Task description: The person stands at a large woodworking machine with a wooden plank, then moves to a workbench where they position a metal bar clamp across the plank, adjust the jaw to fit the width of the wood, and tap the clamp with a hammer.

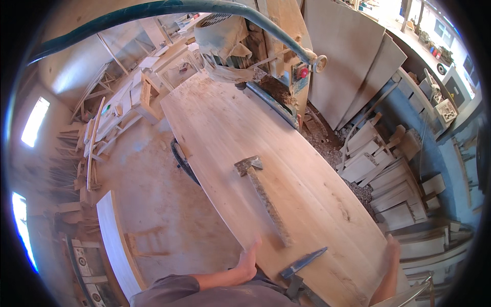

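A large pale wooden panel (307, 172) runs from the front of my body up to a woodworking machine. My left hand (249, 259) grips its left edge near my waist, thumb up and fingers hidden below. At the opposite edge, my right hand (390, 255) holds the panel's right side, its fingers partly out of sight. Lying flat on the panel between them is a hatchet (270, 209) with a worn wooden handle, its head pointing away from me. A blue-grey metal bar (303, 263) on a bracket shows close to my body; neither hand touches it.
The dusty machine (226, 46) has a red button (303, 73), a handwheel (320, 63) and an overhead pipe (153, 11). Large boards (345, 57) lean behind it. Stacked offcuts (399, 192) lie at right, among shavings. Timber (122, 107) and a white board (117, 245) stand left.
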Demonstrator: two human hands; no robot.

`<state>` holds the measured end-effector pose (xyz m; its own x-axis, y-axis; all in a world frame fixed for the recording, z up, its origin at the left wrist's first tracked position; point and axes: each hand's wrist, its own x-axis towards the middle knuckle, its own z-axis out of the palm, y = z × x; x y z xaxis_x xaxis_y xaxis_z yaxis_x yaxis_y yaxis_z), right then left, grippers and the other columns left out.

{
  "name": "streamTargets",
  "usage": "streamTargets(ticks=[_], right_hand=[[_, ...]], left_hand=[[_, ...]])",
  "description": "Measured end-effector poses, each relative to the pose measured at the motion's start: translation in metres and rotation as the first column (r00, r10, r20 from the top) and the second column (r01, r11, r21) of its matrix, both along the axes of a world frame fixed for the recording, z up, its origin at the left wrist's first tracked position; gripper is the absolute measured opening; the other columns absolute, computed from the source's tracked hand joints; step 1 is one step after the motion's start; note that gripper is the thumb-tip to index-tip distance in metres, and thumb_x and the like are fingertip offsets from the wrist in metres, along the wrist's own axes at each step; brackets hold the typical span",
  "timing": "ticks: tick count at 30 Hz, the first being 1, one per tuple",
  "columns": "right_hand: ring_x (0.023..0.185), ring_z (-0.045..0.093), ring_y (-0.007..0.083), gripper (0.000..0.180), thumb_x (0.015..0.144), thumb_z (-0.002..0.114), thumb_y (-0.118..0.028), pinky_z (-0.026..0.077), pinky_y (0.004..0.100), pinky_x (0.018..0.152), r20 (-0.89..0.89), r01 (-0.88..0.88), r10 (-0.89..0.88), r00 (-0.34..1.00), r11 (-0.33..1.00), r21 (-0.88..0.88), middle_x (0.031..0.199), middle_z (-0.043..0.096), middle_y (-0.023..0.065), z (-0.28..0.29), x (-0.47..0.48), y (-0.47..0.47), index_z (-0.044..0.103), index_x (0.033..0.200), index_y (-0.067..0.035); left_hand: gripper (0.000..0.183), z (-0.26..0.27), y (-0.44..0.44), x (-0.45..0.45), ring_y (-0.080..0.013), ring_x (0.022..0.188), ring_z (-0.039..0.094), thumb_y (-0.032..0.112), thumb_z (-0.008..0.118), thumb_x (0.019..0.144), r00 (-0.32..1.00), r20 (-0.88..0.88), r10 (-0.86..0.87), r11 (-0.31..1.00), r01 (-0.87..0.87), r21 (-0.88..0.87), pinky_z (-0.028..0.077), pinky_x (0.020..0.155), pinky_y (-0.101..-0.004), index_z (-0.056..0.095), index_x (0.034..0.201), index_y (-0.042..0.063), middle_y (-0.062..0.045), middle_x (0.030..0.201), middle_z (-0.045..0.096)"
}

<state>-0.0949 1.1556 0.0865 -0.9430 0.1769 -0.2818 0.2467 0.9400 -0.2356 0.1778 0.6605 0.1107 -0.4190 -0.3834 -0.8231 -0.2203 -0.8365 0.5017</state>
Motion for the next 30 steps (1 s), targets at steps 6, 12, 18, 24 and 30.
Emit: streamTargets(ticks=[6,12,18,24,30], right_hand=[[0.100,0.060,0.0476,0.065,0.097,0.031,-0.050,0.041,0.0543,0.087,0.202,-0.038,0.053,0.978,0.996,-0.077,0.101,0.063,0.0345,0.043,0.006,0.019,0.067,0.098,0.005],[0.114,0.053,0.0490,0.061,0.096,0.031,-0.044,0.039,0.0522,0.098,0.223,-0.194,0.185,0.957,0.981,0.018,0.115,0.058,0.0361,0.013,0.011,0.051,0.065,0.107,0.005],[0.110,0.055,0.0498,0.053,0.097,0.029,-0.036,0.039,0.0535,0.099,0.191,-0.268,0.253,0.948,0.962,0.055,0.109,0.061,0.0335,0.020,0.008,0.011,0.062,0.108,0.004],[0.109,0.065,0.0333,0.054,0.098,0.042,-0.045,0.046,0.0461,0.096,0.080,0.032,0.003,0.997,0.898,-0.438,0.106,0.071,0.0212,0.019,0.007,-0.019,0.069,0.113,-0.001],[0.107,0.056,0.0368,0.030,0.082,0.056,-0.015,0.043,0.0464,0.096,-0.669,-0.102,0.002,0.743,0.989,-0.109,0.110,0.062,0.0181,-0.007,0.105,-0.059,0.063,0.108,-0.001]], left_hand=[[0.070,-0.030,0.038,0.028,-0.0202,0.122,0.051,0.042,0.074,0.085,0.996,0.075,-0.058,0.997,0.053,0.061,0.043,0.100,-0.0370,0.051,0.134,-0.001,-0.008,0.134,0.055],[0.072,-0.010,0.034,0.022,-0.0209,0.124,0.049,0.042,0.076,0.083,0.994,0.107,-0.026,0.999,0.021,0.050,0.040,0.103,-0.0371,0.050,0.135,-0.002,-0.010,0.134,0.055],[0.073,-0.018,0.001,0.026,-0.0230,0.130,0.045,0.041,0.074,0.085,0.998,0.064,-0.018,0.995,0.012,0.097,0.035,0.109,-0.0376,0.047,0.138,-0.002,-0.011,0.143,0.049],[0.064,-0.073,-0.023,0.049,-0.0253,0.131,0.046,0.041,0.060,0.095,0.893,-0.196,-0.405,0.905,0.361,-0.226,0.033,0.112,-0.0420,0.042,0.142,0.003,-0.011,0.142,0.049],[0.062,-0.018,-0.036,-0.006,-0.0263,0.128,0.049,0.048,0.053,0.096,0.879,-0.172,-0.445,0.873,0.468,0.138,0.037,0.109,-0.0434,0.044,0.142,0.007,-0.011,0.140,0.052]])
